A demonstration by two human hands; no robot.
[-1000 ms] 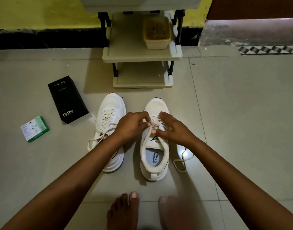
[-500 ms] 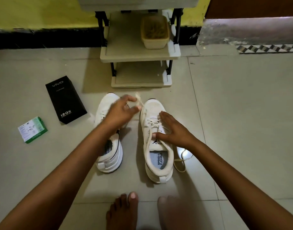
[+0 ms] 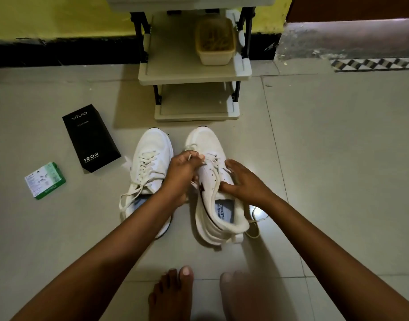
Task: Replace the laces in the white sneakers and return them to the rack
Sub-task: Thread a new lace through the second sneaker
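Where the frame is nearest the camera, at 6 o'clock, the person's bare feet (image 3: 173,295) stand on the tiled floor (image 3: 337,181), and both forearms reach forward from the lower corners. The right hand (image 3: 244,181) presses on the right sneaker (image 3: 212,193), thumb at the tongue and fingers curved over its outer side, and the shoe is tipped toward the left. The left hand (image 3: 182,174) pinches a lace end (image 3: 189,158) above that sneaker's eyelets. A loose lace (image 3: 254,225) lies on the floor at the shoe's 4 o'clock. The left sneaker (image 3: 150,167), just beside it, sits flat and laced, its ends trailing. Toward 9 o'clock lie a small green box (image 3: 45,180) and a black carton (image 3: 90,137). At 12 o'clock stands the rack (image 3: 194,75), a beige tub (image 3: 216,41) on its shelf.
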